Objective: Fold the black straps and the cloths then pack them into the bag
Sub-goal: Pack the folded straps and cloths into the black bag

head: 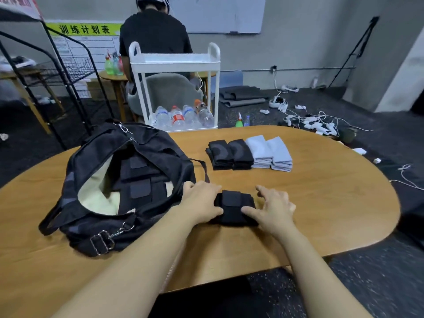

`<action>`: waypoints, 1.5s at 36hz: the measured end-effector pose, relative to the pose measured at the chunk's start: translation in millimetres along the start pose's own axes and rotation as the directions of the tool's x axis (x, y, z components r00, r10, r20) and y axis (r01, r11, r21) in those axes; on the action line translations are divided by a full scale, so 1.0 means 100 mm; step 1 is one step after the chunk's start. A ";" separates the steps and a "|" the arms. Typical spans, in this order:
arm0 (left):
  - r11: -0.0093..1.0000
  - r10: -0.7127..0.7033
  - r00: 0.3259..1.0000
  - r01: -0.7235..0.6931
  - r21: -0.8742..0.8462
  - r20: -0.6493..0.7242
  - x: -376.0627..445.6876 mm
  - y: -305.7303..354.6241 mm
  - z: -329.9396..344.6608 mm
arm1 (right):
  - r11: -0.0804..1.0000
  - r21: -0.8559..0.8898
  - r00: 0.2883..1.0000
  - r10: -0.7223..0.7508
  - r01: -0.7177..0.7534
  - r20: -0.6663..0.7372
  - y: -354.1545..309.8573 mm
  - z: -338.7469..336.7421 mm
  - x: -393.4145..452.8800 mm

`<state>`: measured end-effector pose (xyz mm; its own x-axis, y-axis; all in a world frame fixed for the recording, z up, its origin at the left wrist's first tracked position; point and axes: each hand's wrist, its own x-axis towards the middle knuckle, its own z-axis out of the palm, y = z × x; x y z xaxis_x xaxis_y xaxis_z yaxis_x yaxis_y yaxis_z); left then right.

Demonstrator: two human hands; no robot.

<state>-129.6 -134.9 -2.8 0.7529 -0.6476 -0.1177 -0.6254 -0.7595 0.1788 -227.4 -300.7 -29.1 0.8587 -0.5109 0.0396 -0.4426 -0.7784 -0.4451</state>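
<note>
Both hands, left hand (202, 200) and right hand (273, 208), pinch the folded black strap (235, 208) between them; the open bag (119, 180) lies left, nearer the left hand.

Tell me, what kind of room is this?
Probably a workroom or training space, not a home. A whiteboard hangs on the grey wall, a camera tripod stands in the corner, and chargers and cables lie tangled on the floor behind the wooden table.

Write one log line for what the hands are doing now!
left hand: holds strap | right hand: holds strap | bag: open | table: folded stacks
</note>
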 end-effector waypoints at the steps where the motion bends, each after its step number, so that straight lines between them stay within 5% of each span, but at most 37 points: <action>1: 1.000 -0.009 1.000 0.008 0.024 0.029 0.03 0.01 0.02 | 1.000 0.000 0.999 -0.016 0.016 0.050 0.02 0.00 0.03; 6: 0.996 -0.053 0.992 0.044 0.081 0.114 0.15 0.02 0.03 | 0.991 0.134 0.965 -0.037 0.001 0.260 0.02 -0.03 0.07; 13: 0.995 -0.082 0.977 0.067 0.080 0.197 0.24 -0.01 -0.02 | 0.988 0.048 0.952 -0.154 0.147 0.264 -0.02 -0.02 0.19; 18: 0.995 -0.101 0.976 0.096 0.035 0.192 0.25 0.03 -0.06 | 0.985 0.172 0.956 -0.044 -0.006 0.289 0.04 0.11 0.25; 27: 0.997 -0.061 0.995 0.065 -0.051 0.082 0.25 0.00 0.03 | 0.962 0.271 0.950 -0.054 -0.033 0.308 0.09 0.03 0.17; 32: 0.939 -0.099 0.994 0.105 -0.328 0.034 0.27 0.00 0.06 | 0.872 0.457 0.939 0.007 -0.175 0.345 0.20 0.02 0.12; 43: 0.803 -0.203 0.971 0.090 -0.589 -0.129 0.08 0.06 -0.16 | 0.806 0.581 0.993 0.084 -0.117 0.085 -0.06 -0.15 0.09; 54: 0.713 -0.455 0.820 0.101 -0.694 -0.348 -0.49 -1.01 -0.57 | 0.896 0.435 0.996 -0.094 0.084 0.000 -1.46 0.12 0.09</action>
<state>-91.3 -22.6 40.5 0.9731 -0.1639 0.1619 -0.2271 -0.5646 0.7935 -151.8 -187.9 25.7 0.8964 -0.4358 0.0809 -0.2120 -0.5819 -0.7851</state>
